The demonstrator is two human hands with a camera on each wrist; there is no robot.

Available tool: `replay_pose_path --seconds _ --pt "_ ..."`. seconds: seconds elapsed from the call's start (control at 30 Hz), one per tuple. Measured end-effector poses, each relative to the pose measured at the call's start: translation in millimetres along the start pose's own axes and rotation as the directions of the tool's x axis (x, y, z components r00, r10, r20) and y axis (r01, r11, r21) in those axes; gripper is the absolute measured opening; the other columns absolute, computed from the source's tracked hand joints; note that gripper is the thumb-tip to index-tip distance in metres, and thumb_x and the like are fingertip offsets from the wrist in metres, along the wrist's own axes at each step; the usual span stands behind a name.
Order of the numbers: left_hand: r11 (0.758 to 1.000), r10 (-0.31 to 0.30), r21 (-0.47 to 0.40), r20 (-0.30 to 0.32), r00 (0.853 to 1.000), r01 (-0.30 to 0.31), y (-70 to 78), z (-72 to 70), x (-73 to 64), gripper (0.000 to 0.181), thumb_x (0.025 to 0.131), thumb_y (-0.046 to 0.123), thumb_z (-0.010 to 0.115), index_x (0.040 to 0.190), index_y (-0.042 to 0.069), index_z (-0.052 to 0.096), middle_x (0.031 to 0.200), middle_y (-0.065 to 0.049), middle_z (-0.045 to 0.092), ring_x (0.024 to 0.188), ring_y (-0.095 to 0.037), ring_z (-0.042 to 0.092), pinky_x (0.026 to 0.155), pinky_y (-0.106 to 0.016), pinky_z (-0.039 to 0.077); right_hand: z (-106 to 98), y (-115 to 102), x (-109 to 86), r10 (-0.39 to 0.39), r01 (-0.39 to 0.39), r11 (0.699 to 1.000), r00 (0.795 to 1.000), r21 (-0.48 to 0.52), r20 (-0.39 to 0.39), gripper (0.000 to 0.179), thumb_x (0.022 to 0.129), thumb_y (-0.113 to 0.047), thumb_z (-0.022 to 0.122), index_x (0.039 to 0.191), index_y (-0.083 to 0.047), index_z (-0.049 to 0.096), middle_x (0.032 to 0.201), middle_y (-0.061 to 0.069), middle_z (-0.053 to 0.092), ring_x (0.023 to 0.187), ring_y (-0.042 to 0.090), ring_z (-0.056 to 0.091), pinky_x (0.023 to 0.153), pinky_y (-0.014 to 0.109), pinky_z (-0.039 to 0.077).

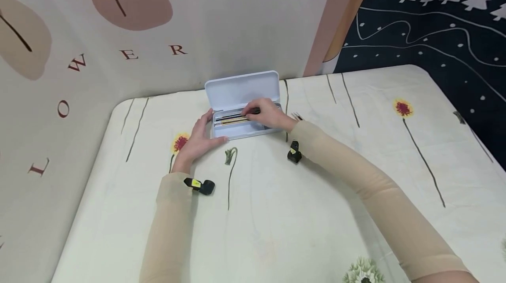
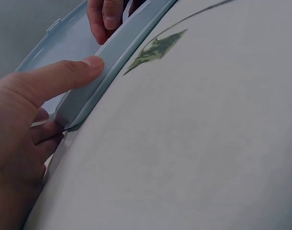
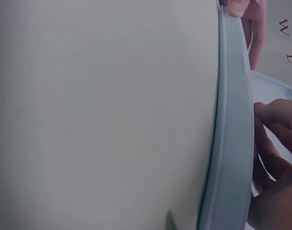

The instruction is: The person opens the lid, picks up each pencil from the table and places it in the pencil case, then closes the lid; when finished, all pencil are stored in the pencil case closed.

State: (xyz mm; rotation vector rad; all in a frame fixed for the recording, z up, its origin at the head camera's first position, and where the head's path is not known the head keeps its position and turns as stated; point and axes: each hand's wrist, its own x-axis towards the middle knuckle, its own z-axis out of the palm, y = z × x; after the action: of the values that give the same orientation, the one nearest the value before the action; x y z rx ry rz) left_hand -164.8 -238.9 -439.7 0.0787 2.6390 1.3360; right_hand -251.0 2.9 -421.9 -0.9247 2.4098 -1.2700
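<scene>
A pale blue pencil case (image 1: 243,132) stands on the table with its lid (image 1: 243,91) raised at the back. Slim pens or pencils (image 1: 233,119), dark and yellowish, lie inside. My left hand (image 1: 197,143) grips the case's left end. Its thumb (image 2: 79,76) presses the front wall, and the other fingers reach round the end. Over the right half of the case is my right hand (image 1: 269,114), fingertips down inside it. Those fingers pinch a dark slim item (image 1: 256,110), mostly hidden; the front wall blocks it in the right wrist view.
Several thin dark-tipped sticks (image 1: 297,116) show just beside the right wrist. A cloth printed with flowers (image 1: 403,107) covers the table (image 1: 276,212). Behind the case rises a pale printed hanging (image 1: 237,23); a dark one with white trees (image 1: 427,45) hangs at the right.
</scene>
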Motion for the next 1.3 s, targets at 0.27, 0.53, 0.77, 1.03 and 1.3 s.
replay_pose_path --seconds 0.27,0.53,0.77,1.03,1.3 --pt "1.0 0.001 0.003 -0.003 1.0 -0.001 1.5 0.6 0.1 0.102 0.081 0.026 0.078 0.156 0.014 0.01 0.157 -0.011 0.022 0.144 -0.028 0.011 0.115 -0.05 0.007 -12.2 5.9 -13.8 0.01 -0.004 0.996 0.998 0.086 -0.064 0.018 0.09 0.001 0.062 0.105 0.006 0.071 0.104 0.015 0.069 0.096 0.022 0.061 0.086 0.028 0.048" --pt "1.0 0.016 -0.002 -0.007 1.0 -0.016 1.1 0.2 3.1 0.103 0.08 0.025 0.079 0.156 0.013 0.01 0.156 -0.012 0.023 0.144 -0.028 0.012 0.115 -0.049 0.007 -31.6 10.6 -26.1 0.072 -0.062 0.993 0.993 0.104 -0.094 0.018 0.091 -0.002 0.062 0.105 0.004 0.071 0.104 0.013 0.069 0.085 0.02 0.057 0.074 0.025 0.046" --pt "1.0 0.022 0.012 -0.013 1.0 -0.021 -1.4 0.7 2.3 0.103 0.08 0.024 0.079 0.156 0.011 0.01 0.155 -0.013 0.024 0.144 -0.029 0.012 0.115 -0.05 0.008 -45.5 16.9 -39.7 0.103 -0.099 0.994 0.991 0.05 -0.091 0.019 0.091 -0.003 0.062 0.106 0.004 0.071 0.102 0.012 0.069 0.087 0.02 0.055 0.075 0.026 0.045" --pt "1.0 0.013 0.01 -0.014 1.0 -0.013 -1.4 0.7 1.7 0.103 0.081 0.025 0.079 0.156 0.011 0.009 0.156 -0.013 0.023 0.144 -0.029 0.011 0.115 -0.049 0.008 -61.7 26.0 -59.1 0.108 -0.107 0.994 0.989 0.017 -0.099 0.017 0.091 -0.003 0.062 0.105 0.002 0.071 0.102 0.012 0.067 0.089 0.022 0.056 0.078 0.031 0.046" --pt "1.0 0.006 0.015 -0.006 1.0 -0.006 -0.3 0.8 1.7 0.104 0.081 0.026 0.079 0.156 0.011 0.009 0.156 -0.013 0.023 0.144 -0.028 0.011 0.116 -0.049 0.007 -74.2 32.5 -77.4 0.152 -0.155 0.988 0.983 -0.015 -0.105 0.019 0.091 -0.002 0.062 0.107 0.001 0.07 0.101 0.012 0.066 0.089 0.023 0.056 0.074 0.03 0.046"
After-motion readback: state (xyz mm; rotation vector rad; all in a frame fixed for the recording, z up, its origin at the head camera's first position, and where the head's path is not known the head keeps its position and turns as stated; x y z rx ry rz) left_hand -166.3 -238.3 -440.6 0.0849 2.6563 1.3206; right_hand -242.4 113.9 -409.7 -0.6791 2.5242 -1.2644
